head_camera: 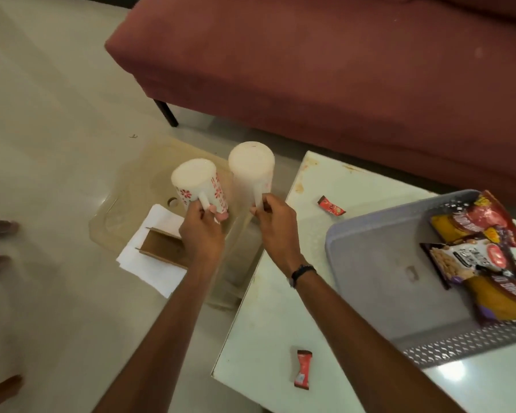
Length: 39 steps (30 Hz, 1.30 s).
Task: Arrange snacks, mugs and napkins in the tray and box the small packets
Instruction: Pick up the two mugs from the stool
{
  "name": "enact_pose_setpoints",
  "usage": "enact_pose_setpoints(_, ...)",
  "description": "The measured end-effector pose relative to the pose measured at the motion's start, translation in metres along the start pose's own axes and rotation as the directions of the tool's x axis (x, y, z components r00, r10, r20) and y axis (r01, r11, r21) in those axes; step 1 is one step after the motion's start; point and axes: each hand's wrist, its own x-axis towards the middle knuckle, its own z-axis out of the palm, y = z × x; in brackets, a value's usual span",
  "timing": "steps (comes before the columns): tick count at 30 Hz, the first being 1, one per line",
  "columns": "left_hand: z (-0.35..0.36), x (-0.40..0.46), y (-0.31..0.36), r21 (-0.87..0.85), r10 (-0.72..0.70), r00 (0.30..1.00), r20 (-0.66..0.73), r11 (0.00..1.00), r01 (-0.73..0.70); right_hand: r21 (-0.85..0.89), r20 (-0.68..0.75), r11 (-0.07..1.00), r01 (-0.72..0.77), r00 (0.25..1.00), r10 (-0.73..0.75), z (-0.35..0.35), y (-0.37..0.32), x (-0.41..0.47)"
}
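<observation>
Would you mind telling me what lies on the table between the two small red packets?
In the head view, only bare white table shows between the far packet and the near packet; the right forearm crosses above it.

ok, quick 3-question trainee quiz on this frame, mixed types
1. True or false: both mugs already sit in the tray.
2. The left hand holds which mug? A) plain white B) red-flower patterned C) none
3. Fill in: two small red packets lie on the ____, outside the tray.

Key: 1 false, each hand holds a mug by its handle, right hand included; 2 B, the patterned mug; 3 table.
</observation>
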Motion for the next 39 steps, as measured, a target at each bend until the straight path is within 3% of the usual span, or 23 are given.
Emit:
enact_pose_setpoints(4,-0.009,-0.035,0.015,0.057,0.221,0.959,0.179,0.970,-0.234,0.067,-0.232,0.996,-0.052,0.971,0.066,-0.051,-0.010,-0.058)
enact_pose_setpoints(7,0.007,-0.067,0.029,-0.006,0.355,0.841,0.408,0.922,-0.386,0.108,-0.379,0.988,-0.112,0.914,0.145,-0.090,0.001,-0.104)
enact_pose_setpoints(10,0.045,-0.092,0.036,-0.118,0.354,0.695,0.626,0.924,-0.364,0.113,-0.491,0.969,-0.221,0.835,0.248,-0.118,0.025,-0.136)
enact_pose_setpoints(14,0.102,-0.122,0.040,-0.171,0.361,0.481,0.799,0.903,-0.393,0.135,-0.616,0.934,-0.330,0.710,0.340,-0.137,0.055,-0.153)
enact_pose_setpoints(19,0.156,-0.137,0.029,-0.131,0.301,0.364,0.881,0.896,-0.424,0.234,-0.685,0.869,-0.436,0.560,0.465,-0.141,0.090,-0.157)
enact_pose_setpoints(23,0.171,-0.141,0.018,-0.093,0.288,0.349,0.892,0.871,-0.482,0.268,-0.715,0.846,-0.461,0.493,0.496,-0.139,0.100,-0.154)
enact_pose_setpoints(29,0.180,-0.141,0.005,0.022,0.312,0.444,0.840,0.798,-0.602,0.391,-0.696,0.788,-0.475,0.408,0.591,-0.132,0.098,-0.139)
enact_pose_setpoints(32,0.183,-0.142,-0.001,0.076,0.322,0.455,0.830,0.744,-0.664,0.475,-0.635,0.732,-0.489,0.385,0.670,-0.128,0.100,-0.134)
enact_pose_setpoints(39,0.180,-0.141,-0.002,0.076,0.347,0.476,0.808,0.740,-0.669,0.594,-0.542,0.647,-0.478,0.357,0.761,-0.129,0.105,-0.136)
